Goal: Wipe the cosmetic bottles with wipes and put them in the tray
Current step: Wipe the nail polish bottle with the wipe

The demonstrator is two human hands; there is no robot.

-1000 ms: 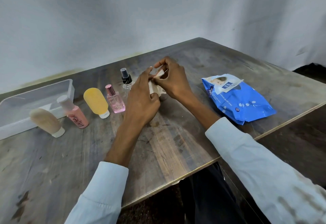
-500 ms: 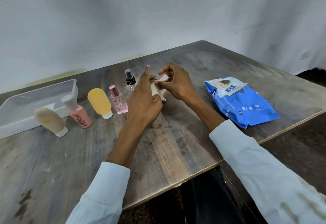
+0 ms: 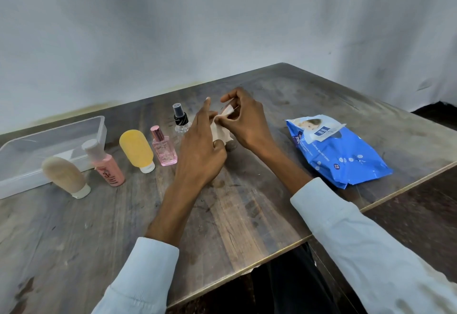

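Head view: crumpled whitish wipe (image 3: 220,132) pinched between both hands (image 3: 223,138) over table.

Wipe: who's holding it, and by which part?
Both hands hold the wipe. The right hand pinches its upper corner; the left hand grips its left and lower part. No bottle is held.

Plain room, worn wooden table (image 3: 235,214), bare wall (image 3: 222,29)
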